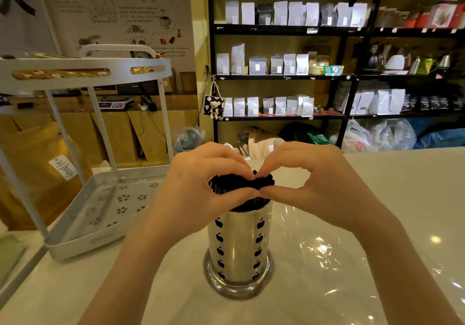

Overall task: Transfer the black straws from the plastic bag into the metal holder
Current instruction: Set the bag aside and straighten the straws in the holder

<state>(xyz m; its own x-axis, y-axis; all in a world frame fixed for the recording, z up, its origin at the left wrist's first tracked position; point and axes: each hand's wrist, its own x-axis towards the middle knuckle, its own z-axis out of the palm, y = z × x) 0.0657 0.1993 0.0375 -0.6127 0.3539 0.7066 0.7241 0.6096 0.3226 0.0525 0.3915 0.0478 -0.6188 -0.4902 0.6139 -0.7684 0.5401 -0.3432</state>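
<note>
Shiny silver cylindrical metal holder [239, 244]: columns of black apple-shaped cutouts down sides. Bundle of black straws [242, 185] at its top. Glossy cream countertop [402, 198]; clear crinkled plastic bag [334, 256] right, white glints. Pale grey metal two-tier rack [100, 203] left: flower-shaped perforations in tray. Black shelving [289, 76] far: white and grey pouches.

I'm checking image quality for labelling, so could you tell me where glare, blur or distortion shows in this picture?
Head view: bright glare spots on the clear plastic bag and the glossy counter; wide-angle bending of the shelves and the metal rack near the edges; the wall poster is soft; both hands and the metal holder are fairly sharp.
</note>
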